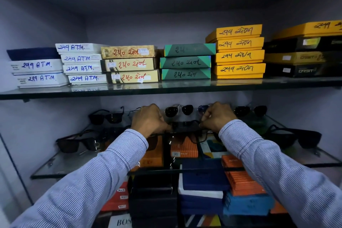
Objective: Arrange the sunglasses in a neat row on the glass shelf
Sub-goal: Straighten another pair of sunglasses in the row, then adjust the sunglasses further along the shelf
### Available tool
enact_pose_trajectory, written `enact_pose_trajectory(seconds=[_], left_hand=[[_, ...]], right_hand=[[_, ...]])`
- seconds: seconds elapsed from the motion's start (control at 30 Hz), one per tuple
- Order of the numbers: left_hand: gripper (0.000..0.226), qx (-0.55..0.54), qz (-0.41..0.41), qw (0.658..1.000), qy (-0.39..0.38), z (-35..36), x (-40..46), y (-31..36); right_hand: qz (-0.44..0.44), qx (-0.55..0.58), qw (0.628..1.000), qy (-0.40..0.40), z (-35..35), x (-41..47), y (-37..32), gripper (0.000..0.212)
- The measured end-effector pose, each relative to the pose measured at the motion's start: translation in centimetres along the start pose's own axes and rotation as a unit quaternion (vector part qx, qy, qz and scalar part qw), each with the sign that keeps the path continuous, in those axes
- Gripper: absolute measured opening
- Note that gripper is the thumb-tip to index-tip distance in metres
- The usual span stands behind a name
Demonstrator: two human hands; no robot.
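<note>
midway, both hands, left hand (149,118) and right hand (216,116), are gripping one dark pair (185,126), placing it amid unevenly spaced sunglasses on the glass shelf (55,170).

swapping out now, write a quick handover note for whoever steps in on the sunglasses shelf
Left hand and right hand: both gripping one dark pair, one at each end, mid-shelf.
Glass shelf: back row holds about three pairs visible, e.g. one at centre. Loose pairs sit at front left and front right.
Done: back row largely set.
Left: place the held pair, then line up the front ones.
</note>
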State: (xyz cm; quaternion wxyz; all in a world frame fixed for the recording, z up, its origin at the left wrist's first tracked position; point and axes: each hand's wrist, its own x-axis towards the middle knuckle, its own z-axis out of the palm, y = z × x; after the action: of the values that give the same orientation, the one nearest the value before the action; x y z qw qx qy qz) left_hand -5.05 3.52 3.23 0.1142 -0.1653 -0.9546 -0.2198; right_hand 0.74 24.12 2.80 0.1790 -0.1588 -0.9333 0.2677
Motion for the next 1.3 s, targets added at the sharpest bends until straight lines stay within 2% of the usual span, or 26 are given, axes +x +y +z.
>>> enact_pose_trajectory(seconds=[0.17, 0.43, 0.53, 0.6, 0.67, 0.77, 0.83, 0.97, 1.07, 1.17, 1.3], left_hand=[[0.028, 0.003, -0.007, 1.0, -0.005, 0.6, -0.3, -0.5], [0.028, 0.028, -0.007, 1.0, 0.003, 1.0, -0.6, -0.2], [0.033, 0.037, 0.015, 0.999, 0.006, 1.9, -0.4, 1.7], [0.034, 0.037, 0.022, 0.999, 0.029, 1.7, -0.8, 1.8], [0.033, 0.038, 0.046, 0.997, 0.056, 1.5, -1.0, 1.9], [0.029, 0.034, 0.084, 0.993, 0.082, 1.6, -1.5, 3.1], [0.027, 0.022, 0.105, 0.99, 0.086, 1.7, -1.7, 4.0], [0.022, 0.008, 0.135, 0.988, 0.079, 2.3, -1.7, 6.0], [0.018, 0.009, 0.146, 0.986, 0.074, 2.7, -1.6, 7.0], [0.014, 0.002, 0.149, 0.987, 0.061, 3.2, -1.6, 7.9], [0.009, -0.02, 0.152, 0.987, 0.041, 3.3, -1.6, 8.8]], right_hand=[[0.003, -0.018, 0.999, -0.039, 0.7, -0.5, 0.0, 0.009], [-0.007, -0.035, 0.999, -0.036, 1.2, -1.5, -0.3, 0.011], [0.011, -0.018, 1.0, -0.005, -1.2, -1.4, 2.4, 0.021], [0.026, -0.016, 0.998, 0.047, -2.8, -0.8, 3.5, 0.027], [0.047, -0.052, 0.994, 0.08, -3.8, 0.0, 4.2, 0.038], [0.071, -0.169, 0.983, 0.015, -3.0, 0.2, 4.4, 0.066], [0.063, -0.17, 0.984, -0.003, -2.4, -0.8, 3.8, 0.059], [0.08, -0.121, 0.989, 0.034, -1.9, -0.6, 4.9, 0.037], [0.066, -0.085, 0.993, 0.047, -1.7, -0.5, 4.8, 0.05], [0.042, -0.11, 0.992, 0.037, -0.7, -0.8, 4.1, 0.064], [0.029, -0.133, 0.991, 0.017, -0.5, -0.9, 3.8, 0.055]])
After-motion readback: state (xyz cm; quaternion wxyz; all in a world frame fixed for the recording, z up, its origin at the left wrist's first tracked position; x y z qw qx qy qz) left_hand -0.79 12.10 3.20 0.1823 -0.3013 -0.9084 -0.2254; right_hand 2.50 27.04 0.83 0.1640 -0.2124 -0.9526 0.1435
